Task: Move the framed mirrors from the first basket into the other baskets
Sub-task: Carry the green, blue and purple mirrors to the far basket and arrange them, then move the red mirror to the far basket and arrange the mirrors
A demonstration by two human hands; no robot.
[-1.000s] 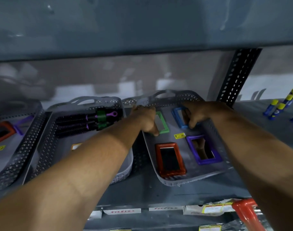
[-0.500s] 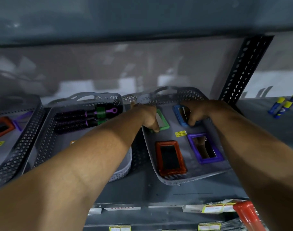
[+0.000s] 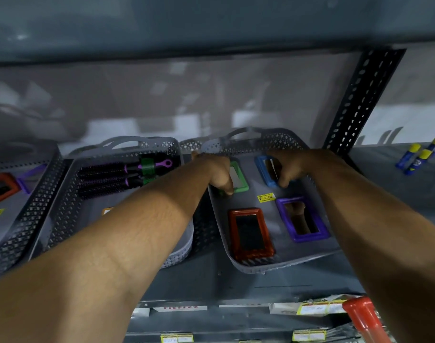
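A grey perforated basket [image 3: 251, 267] on the shelf holds several framed mirrors. My left hand [image 3: 217, 173] has its fingers closed on the left edge of the green-framed mirror [image 3: 238, 175] at the basket's back. My right hand [image 3: 289, 167] grips the right side of the blue-framed mirror [image 3: 264, 169] beside it. Nearer the front lie a red-framed mirror [image 3: 249, 232] and a purple-framed mirror [image 3: 301, 219], flat and untouched. A yellow price sticker [image 3: 265, 197] lies between them.
The middle basket [image 3: 63, 209] holds round hairbrushes [image 3: 107, 177]. The left basket [image 3: 18, 233] has an orange-framed mirror [image 3: 0, 188] and a purple one. A perforated black post [image 3: 359, 100] stands at the back right, with blue and yellow tubes [image 3: 418, 158] beyond. A red object [image 3: 364, 318] is below.
Both hands stay on the green and blue mirrors at the basket's back. The view has shifted slightly; the mirrors have hardly moved.
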